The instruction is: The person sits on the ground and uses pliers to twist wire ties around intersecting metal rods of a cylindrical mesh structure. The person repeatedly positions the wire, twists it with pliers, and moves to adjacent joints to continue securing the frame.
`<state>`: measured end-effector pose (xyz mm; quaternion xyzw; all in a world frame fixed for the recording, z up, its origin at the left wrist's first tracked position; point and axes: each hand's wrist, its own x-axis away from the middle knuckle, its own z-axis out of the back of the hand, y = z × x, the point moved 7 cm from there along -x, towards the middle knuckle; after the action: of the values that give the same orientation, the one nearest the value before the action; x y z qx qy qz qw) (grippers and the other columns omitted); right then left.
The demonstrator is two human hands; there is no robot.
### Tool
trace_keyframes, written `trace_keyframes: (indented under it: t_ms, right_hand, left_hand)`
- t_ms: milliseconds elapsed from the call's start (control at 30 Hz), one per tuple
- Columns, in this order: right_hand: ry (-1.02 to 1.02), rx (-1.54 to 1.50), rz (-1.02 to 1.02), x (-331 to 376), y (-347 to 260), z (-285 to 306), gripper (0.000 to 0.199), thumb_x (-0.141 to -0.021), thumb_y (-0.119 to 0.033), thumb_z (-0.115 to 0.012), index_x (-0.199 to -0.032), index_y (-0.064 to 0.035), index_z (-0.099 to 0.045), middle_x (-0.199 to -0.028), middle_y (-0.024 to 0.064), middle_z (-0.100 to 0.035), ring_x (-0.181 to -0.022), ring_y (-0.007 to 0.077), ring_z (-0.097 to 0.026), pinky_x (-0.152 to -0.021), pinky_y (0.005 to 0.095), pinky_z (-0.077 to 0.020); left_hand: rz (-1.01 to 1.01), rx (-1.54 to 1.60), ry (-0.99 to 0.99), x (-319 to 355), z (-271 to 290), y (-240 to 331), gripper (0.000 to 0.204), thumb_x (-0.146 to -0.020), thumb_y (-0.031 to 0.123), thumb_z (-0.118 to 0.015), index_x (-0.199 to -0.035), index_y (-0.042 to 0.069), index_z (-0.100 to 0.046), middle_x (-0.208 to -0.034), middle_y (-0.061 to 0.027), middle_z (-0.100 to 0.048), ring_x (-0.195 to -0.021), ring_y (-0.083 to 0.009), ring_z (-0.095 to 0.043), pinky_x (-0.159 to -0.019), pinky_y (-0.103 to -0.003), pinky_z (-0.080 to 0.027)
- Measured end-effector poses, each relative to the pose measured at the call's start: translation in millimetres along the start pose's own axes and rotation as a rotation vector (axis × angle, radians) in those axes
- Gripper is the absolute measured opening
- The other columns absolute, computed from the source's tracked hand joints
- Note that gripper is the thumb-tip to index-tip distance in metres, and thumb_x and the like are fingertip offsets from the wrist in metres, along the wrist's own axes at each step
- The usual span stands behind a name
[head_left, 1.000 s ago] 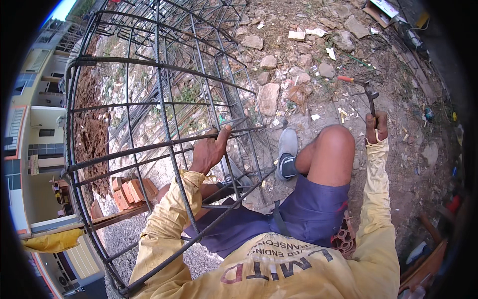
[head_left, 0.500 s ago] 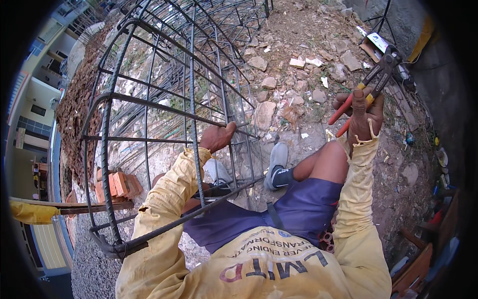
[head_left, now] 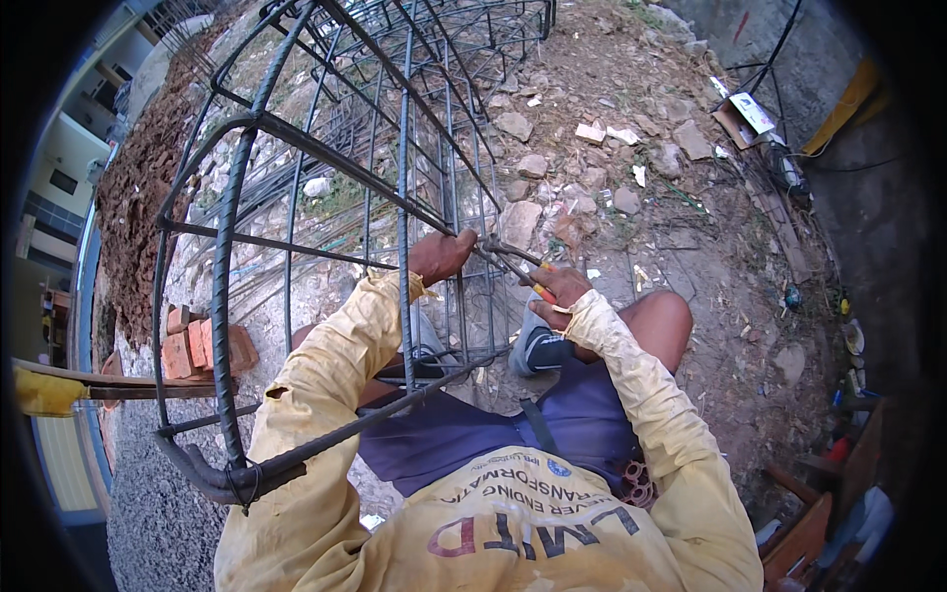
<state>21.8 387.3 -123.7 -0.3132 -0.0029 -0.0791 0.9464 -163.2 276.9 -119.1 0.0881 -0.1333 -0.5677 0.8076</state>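
Your left hand (head_left: 443, 259) is closed on the cage (head_left: 403, 178); just right of that grip, your right hand (head_left: 562, 289) is wrapped around the cutters (head_left: 521, 256), their head beside your left hand. Bricks (head_left: 205, 347) lie farther left.

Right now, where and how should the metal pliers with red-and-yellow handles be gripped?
Take the pliers by both handles, probably from the right: the handles spread apart toward the lower right, while the metal head sits beside the left hand, by the dark steel rebar cage. The right hand holds them there.
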Motion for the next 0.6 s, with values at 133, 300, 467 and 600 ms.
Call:
trace_keyframes:
  t_ms: [133, 300, 467, 600]
  right_hand:
    - [0.035, 0.240, -0.104, -2.5, -9.0, -2.1, 0.051, -0.077, -0.031, -0.070, -0.124, -0.0153, -0.059, -0.123, 0.0163, -0.059, -0.120, 0.0395, -0.048, -0.103, 0.0512, -0.0363]
    - [-0.008, 0.294, -0.199, -3.3, -11.7, -5.6, 0.046, -0.078, -0.030, -0.069, -0.123, -0.0268, -0.059, -0.120, 0.0136, -0.059, -0.124, 0.0350, -0.046, -0.104, 0.0576, -0.0293]
    - [-0.087, 0.403, -0.282, -10.2, -6.5, -5.9, 0.041, -0.083, -0.027, -0.063, -0.124, -0.0317, -0.060, -0.121, 0.0168, -0.058, -0.122, 0.0379, -0.048, -0.104, 0.0650, -0.0276]
    - [-0.104, 0.305, -0.267, -14.5, 3.4, -7.8, 0.039, -0.085, -0.029, -0.064, -0.124, -0.0289, -0.057, -0.117, 0.0197, -0.057, -0.115, 0.0418, -0.053, -0.098, 0.0604, -0.0389]
  left_hand:
    - [0.032, -0.013, -0.034, -1.0, 0.1, 2.2, 0.014, -0.094, 0.020, -0.040, -0.100, 0.007, -0.044, -0.072, -0.0292, -0.060, -0.072, -0.0489, -0.063, -0.062, -0.054, -0.048]
    - [0.022, -0.004, -0.038, 0.9, 2.2, 5.9, 0.014, -0.093, 0.018, -0.043, -0.101, 0.006, -0.045, -0.074, -0.0293, -0.061, -0.074, -0.0489, -0.064, -0.064, -0.054, -0.049]
    - [0.004, -0.010, -0.016, 0.3, 1.7, 6.1, 0.013, -0.092, 0.015, -0.045, -0.102, 0.006, -0.046, -0.074, -0.0301, -0.062, -0.075, -0.0493, -0.064, -0.063, -0.054, -0.050]
    - [0.006, -0.013, -0.023, 1.6, 2.9, 6.2, 0.013, -0.091, 0.014, -0.045, -0.101, 0.006, -0.046, -0.074, -0.0312, -0.061, -0.076, -0.0499, -0.064, -0.064, -0.054, -0.050]
